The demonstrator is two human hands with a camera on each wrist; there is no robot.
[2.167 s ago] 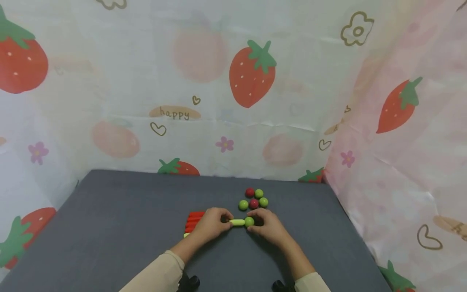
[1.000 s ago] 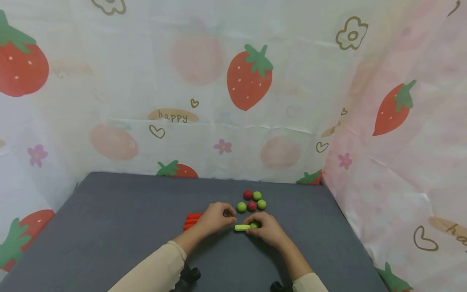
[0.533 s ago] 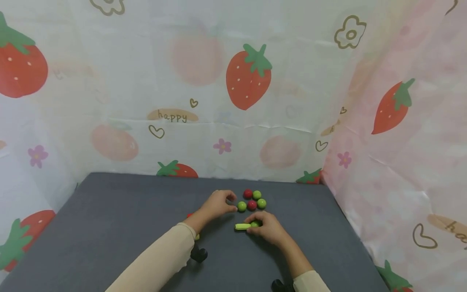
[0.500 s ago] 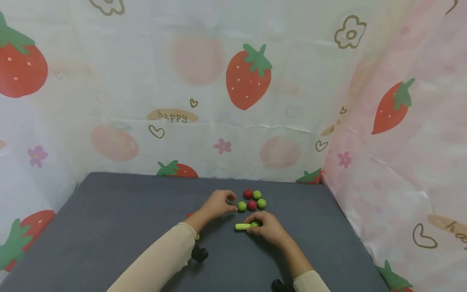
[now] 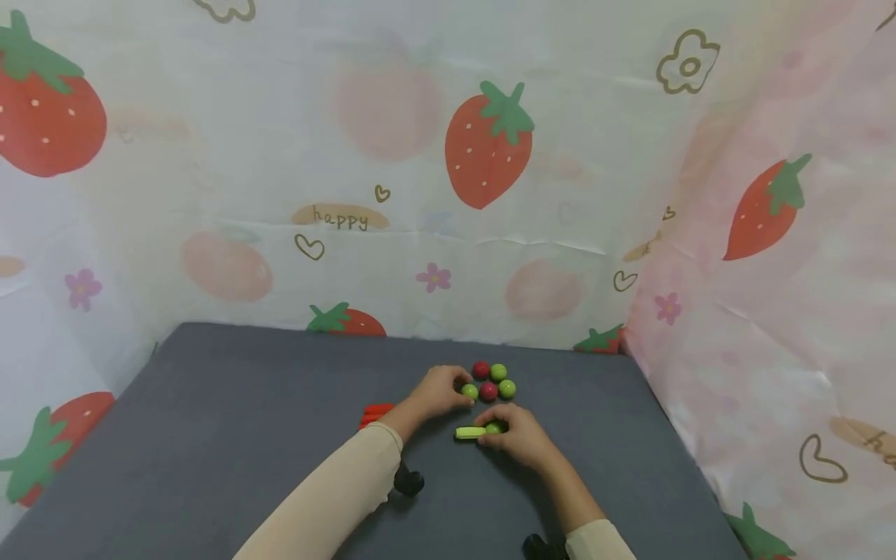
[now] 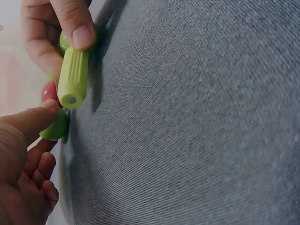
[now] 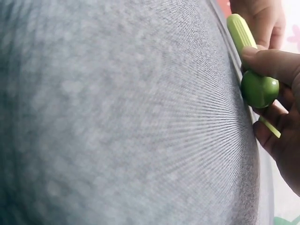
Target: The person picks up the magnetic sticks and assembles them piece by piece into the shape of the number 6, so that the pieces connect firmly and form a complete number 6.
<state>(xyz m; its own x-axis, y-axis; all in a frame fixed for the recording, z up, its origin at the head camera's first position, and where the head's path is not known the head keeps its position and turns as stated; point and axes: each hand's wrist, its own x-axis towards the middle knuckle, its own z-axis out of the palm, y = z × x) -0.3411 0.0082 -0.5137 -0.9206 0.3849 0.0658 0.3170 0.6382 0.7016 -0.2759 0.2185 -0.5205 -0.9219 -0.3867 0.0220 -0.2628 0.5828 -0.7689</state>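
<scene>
In the head view, my right hand (image 5: 519, 435) pinches a yellow-green magnetic rod (image 5: 470, 433) where it joins a green ball (image 5: 494, 428). The rod points left, its free end showing a grey metal tip in the left wrist view. My left hand (image 5: 437, 391) has thumb and fingers around another green ball (image 5: 470, 392), at the left of a small cluster. The left wrist view shows the thumb against this green ball (image 6: 56, 127). Beneath my right fingers, the right wrist view shows a thin yellow-green piece (image 7: 269, 127), mostly hidden.
Red balls (image 5: 488, 390) and green balls (image 5: 507, 389) lie close beside my left fingertips. Several red rods (image 5: 378, 409) lie side by side behind the left forearm, partly covered. The grey table (image 5: 280, 435) meets printed cloth (image 5: 392, 272) at the back.
My left hand has let go of the rod's free end and moved forward and right to a green ball in the cluster. My right hand keeps holding the rod and ball.
</scene>
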